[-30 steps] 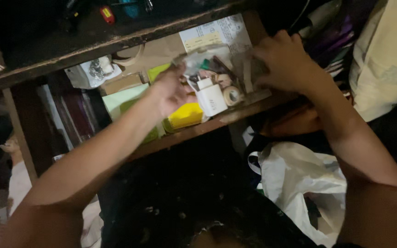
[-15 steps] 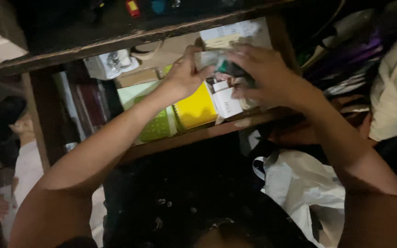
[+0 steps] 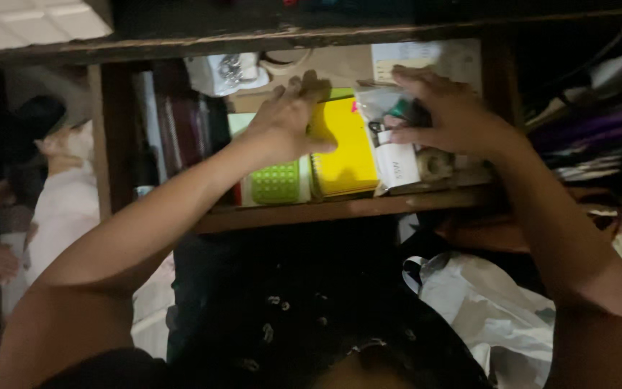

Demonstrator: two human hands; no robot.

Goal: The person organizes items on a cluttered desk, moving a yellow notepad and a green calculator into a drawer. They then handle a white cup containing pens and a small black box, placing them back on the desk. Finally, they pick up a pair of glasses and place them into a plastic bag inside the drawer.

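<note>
Two hands in an open wooden drawer, one flat on a yellow notebook, one on a clear bag of small items.

The left hand (image 3: 287,115) lies with a wide, flat grip, fingers spread, on the upper left corner of the yellow notebook (image 3: 347,148), closed around nothing. The notebook lies flat in the drawer (image 3: 340,210), its long axis running from the front edge toward the back, spiral binding on its left side. The right hand (image 3: 446,115) has its fingers curled over a clear plastic bag (image 3: 383,108) just right of the notebook; whether the grip pinches it cannot be told. Below the bag a white rectangular box (image 3: 397,167) leans, and a tape roll (image 3: 435,164) sits beside it. Left of the notebook lies a green dotted case (image 3: 276,183). A white paper sheet (image 3: 426,57) lies at the drawer's back. A white plastic bag (image 3: 494,317) rests lower right.
</note>
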